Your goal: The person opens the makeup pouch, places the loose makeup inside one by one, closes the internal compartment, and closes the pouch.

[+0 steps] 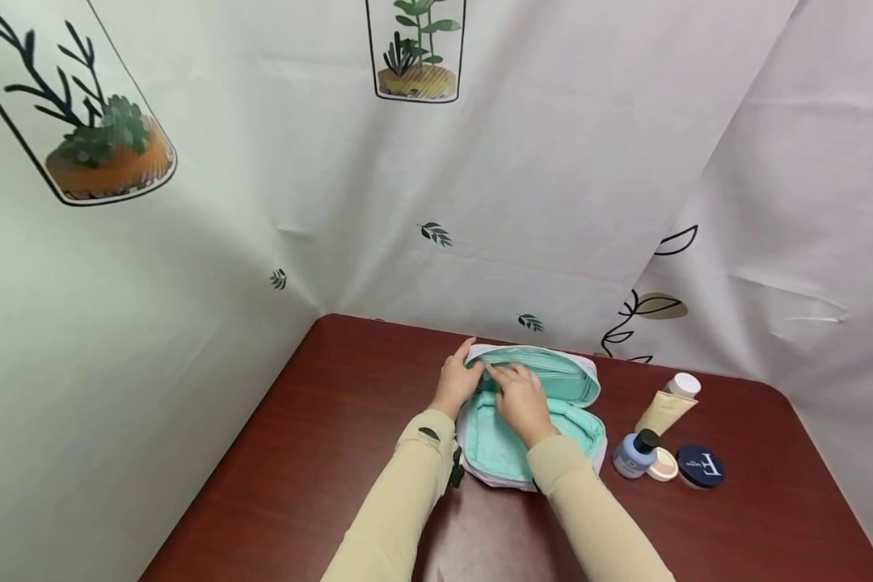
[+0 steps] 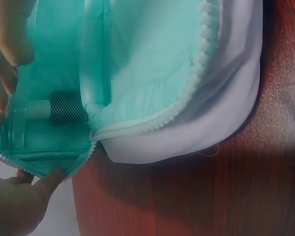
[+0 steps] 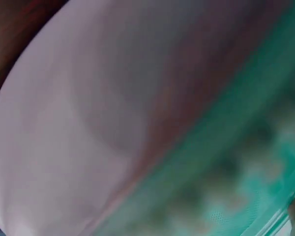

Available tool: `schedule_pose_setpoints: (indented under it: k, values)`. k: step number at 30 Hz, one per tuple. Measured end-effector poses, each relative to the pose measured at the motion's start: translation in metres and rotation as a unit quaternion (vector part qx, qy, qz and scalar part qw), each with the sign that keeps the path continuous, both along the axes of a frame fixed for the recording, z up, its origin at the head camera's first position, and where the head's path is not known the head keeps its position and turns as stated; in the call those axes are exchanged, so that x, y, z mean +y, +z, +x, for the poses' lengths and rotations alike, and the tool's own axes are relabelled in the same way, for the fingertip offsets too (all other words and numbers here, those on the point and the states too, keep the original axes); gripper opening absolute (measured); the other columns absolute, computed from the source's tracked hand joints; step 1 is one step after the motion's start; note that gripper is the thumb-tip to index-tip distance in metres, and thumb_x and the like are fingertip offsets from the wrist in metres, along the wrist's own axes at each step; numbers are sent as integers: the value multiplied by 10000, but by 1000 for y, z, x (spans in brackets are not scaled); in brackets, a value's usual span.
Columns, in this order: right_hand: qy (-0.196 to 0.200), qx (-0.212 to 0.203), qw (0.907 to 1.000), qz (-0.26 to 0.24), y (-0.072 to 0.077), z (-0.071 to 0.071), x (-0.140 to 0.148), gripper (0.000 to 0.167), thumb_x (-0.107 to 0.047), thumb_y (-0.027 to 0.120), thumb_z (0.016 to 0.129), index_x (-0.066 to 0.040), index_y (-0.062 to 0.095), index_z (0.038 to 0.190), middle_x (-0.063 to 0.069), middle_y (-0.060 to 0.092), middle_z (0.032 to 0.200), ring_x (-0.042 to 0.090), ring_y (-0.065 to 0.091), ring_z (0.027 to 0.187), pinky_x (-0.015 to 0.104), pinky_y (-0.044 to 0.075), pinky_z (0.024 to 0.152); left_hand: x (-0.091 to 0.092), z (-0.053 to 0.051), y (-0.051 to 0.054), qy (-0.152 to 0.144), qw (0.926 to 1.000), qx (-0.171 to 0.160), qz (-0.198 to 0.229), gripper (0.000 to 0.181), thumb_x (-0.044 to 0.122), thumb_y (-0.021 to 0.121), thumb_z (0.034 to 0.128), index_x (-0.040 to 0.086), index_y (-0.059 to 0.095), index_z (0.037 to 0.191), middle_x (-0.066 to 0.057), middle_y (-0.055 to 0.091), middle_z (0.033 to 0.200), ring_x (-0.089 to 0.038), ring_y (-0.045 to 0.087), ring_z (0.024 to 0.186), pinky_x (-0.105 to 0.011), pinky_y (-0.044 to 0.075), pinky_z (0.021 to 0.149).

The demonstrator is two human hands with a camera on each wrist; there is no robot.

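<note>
An unfolded pouch, lilac outside and mint inside point(image 1: 498, 444), lies on the table with its lid raised at the back. My left hand point(image 1: 457, 381) grips the lid's left edge; in the left wrist view its thumb point(image 2: 51, 179) lies over the zipper rim. My right hand point(image 1: 521, 404) reaches over the base, fingers at the left part of the lid's mesh pocket; whether they pinch anything is unclear. Behind the mesh shows a white item with a dark netted part point(image 2: 68, 106). The right wrist view is mostly blurred lilac fabric point(image 3: 64, 128), with a fingertip at its lower right corner.
Right of the pouch stand a blue bottle with a black cap point(image 1: 634, 454), a cream tube point(image 1: 664, 412) and a white-capped container point(image 1: 684, 385). A small round compact point(image 1: 663, 466) and a dark blue round case point(image 1: 700, 466) lie beside them. A patterned cloth hangs behind the table.
</note>
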State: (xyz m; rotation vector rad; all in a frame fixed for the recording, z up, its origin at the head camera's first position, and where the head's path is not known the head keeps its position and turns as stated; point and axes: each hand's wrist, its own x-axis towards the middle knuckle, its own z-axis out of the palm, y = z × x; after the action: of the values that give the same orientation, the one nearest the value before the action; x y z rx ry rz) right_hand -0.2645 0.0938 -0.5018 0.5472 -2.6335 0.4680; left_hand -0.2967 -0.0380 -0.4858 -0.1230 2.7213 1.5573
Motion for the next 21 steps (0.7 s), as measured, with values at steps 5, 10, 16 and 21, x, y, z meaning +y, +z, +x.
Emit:
schedule_pose_setpoints:
  k: [5, 10, 16, 21]
  values:
    - [-68, -34, 9980, 622, 0, 4, 5, 557, -52, 691, 776, -112, 540, 1310, 88, 557, 1225, 282, 472, 1154, 448, 336, 969, 2, 1, 0, -156, 9998, -68, -41, 545, 278, 548, 925, 259, 357, 1435, -180, 426, 1337, -362, 462, 1155, -497, 419, 856]
    - [149, -818, 9927, 877, 14, 7, 9, 639, -97, 667, 812, -76, 409, 1397, 120, 447, 1351, 296, 391, 1254, 459, 260, 1039, 5, -1, 3, -39, 9998, -176, -53, 568, 286, 550, 928, 278, 315, 1446, -193, 394, 1344, -385, 452, 1155, -509, 413, 862]
    - [49, -615, 9977, -292, 64, 15, 36, 361, -109, 599, 859, -82, 616, 1219, 105, 623, 1142, 282, 574, 1024, 434, 462, 810, 9, -3, 2, 180, 9994, -256, 133, 535, 264, 546, 914, 251, 363, 1416, -191, 401, 1308, -384, 436, 1137, -500, 414, 826]
    - [-517, -242, 9918, -1146, 105, 17, 78, 286, -134, 538, 891, -94, 667, 1143, 93, 665, 1035, 290, 564, 975, 455, 450, 736, 11, -4, -1, 154, 9994, -288, 71, 538, 266, 528, 919, 247, 343, 1424, -179, 377, 1332, -379, 403, 1155, -500, 393, 823]
